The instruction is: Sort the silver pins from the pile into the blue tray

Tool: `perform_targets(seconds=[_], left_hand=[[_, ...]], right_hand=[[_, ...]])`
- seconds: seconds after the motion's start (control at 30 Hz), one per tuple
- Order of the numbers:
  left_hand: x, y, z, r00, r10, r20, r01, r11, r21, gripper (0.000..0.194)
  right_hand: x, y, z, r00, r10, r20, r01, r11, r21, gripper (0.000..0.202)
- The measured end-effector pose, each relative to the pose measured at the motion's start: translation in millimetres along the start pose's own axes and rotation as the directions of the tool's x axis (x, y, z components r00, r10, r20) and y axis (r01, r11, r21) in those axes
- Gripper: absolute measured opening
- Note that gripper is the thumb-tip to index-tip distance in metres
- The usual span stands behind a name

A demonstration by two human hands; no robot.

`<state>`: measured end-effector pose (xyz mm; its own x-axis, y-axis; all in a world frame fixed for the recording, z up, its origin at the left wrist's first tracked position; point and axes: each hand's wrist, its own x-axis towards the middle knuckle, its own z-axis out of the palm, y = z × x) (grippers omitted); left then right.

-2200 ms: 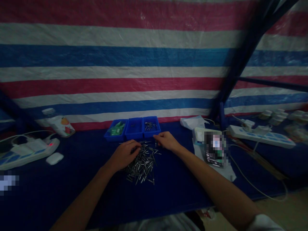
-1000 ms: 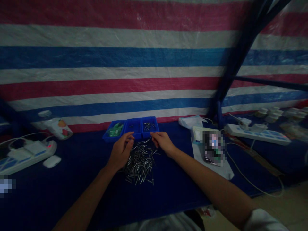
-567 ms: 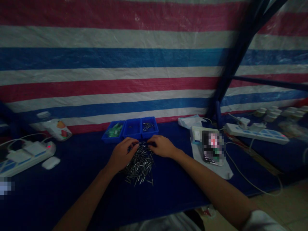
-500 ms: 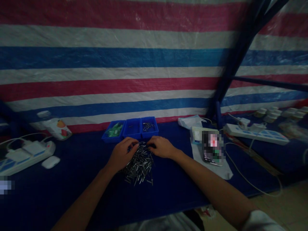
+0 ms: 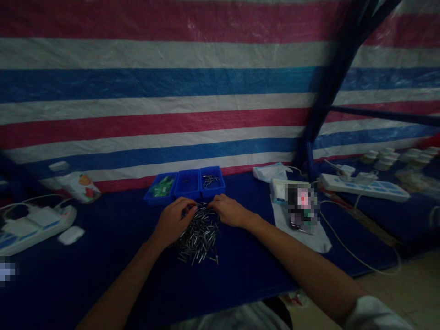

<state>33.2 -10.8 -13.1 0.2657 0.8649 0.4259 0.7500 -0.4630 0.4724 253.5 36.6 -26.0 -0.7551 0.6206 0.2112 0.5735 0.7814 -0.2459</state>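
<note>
From my head camera, a dark blue table meets a striped tarp wall. My left hand and right hand rest with fingers curled on the pile of metal pins, just before three blue bins; whether either pinches a pin, I cannot tell.

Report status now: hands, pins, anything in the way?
Left hand and right hand on pin pile, grip unclear. Blue bins just behind. Nothing blocking.
</note>
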Motion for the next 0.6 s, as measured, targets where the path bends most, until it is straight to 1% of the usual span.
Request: perform_targets(seconds=[0.07,0.17,0.23,0.33,0.47,0.6], left_hand=[[-0.2,-0.5,0.4,1.000,0.007,0.017,-0.007,1.000,0.009,0.026],[-0.2,-0.1,1.1,0.999,0.003,0.043,-0.004,1.000,0.024,0.028],[0.2,1.6,1.6,0.998,0.010,0.065,-0.012,1.000,0.021,0.029],[1.1,4.6,2.8,0.994,0.042,0.102,-0.042,0.999,-0.004,0.030],[2.0,4.2,3.8,0.994,0.059,0.090,-0.054,0.997,-0.047,0.027],[1.9,-0.4,3.1,0.995,0.051,0.086,-0.045,0.997,-0.065,0.023]], right_hand=[[0.2,0.1,-0.7,1.000,-0.013,-0.005,0.013,1.000,0.018,0.038],[-0.5,-2.6,-3.8,1.000,-0.003,-0.028,0.006,0.996,0.094,0.039],[-1.4,-6.6,-6.9,0.998,0.009,-0.063,0.001,0.989,0.147,0.040],[-2.2,-14.1,-11.2,0.993,-0.003,-0.116,0.026,0.980,0.199,0.042],[-1.2,-21.5,-11.9,0.986,-0.028,-0.164,0.074,0.957,0.281,0.038],[1.1,-23.5,-7.2,0.983,-0.014,-0.184,0.077,0.937,0.342,0.034]])
